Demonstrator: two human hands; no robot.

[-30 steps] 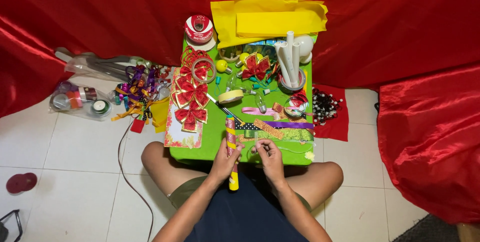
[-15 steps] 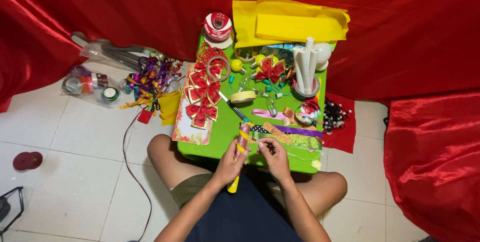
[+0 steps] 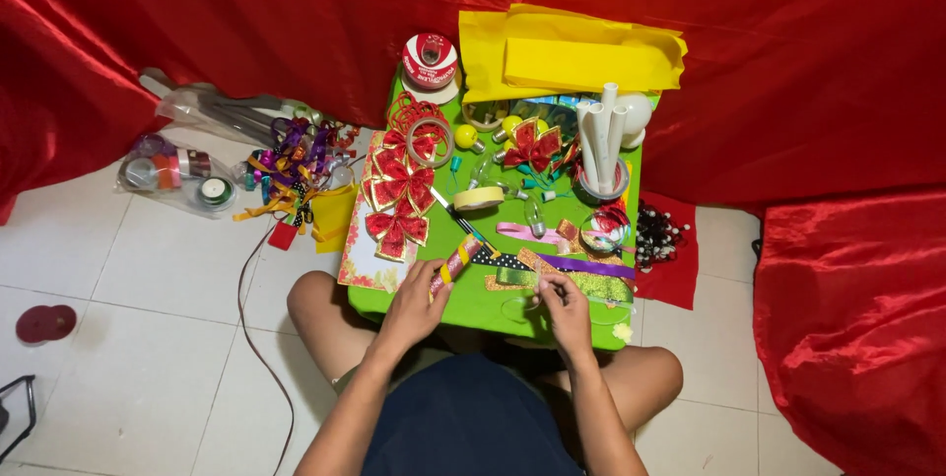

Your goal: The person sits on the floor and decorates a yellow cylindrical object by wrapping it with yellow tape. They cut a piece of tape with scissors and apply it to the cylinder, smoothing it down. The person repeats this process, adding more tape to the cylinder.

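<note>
I sit on the floor at a small green table [image 3: 473, 304]. My left hand [image 3: 414, 306] grips a striped pink and yellow tube-shaped thing [image 3: 451, 267] that slants up over the table's near edge. My right hand [image 3: 565, 304] pinches the end of a green glitter ribbon strip [image 3: 581, 284] lying along the front of the table. Between the hands lies a black polka-dot ribbon piece [image 3: 503, 261]. A purple ribbon [image 3: 586, 265] lies just beyond the green one.
Red bows [image 3: 396, 195] stack on a card at the table's left. Tape roll [image 3: 479, 199], yellow paper [image 3: 572, 57], white tubes in a cup [image 3: 603, 146] and a red ribbon spool [image 3: 430, 60] fill the back. Ribbon scraps [image 3: 296, 166] and a cord [image 3: 251, 338] lie on the tiled floor; red cloth hangs around.
The view has shifted slightly. My left hand has tilted the striped tube so it slants across the table edge instead of standing upright. The right hand stays on the ribbon.
</note>
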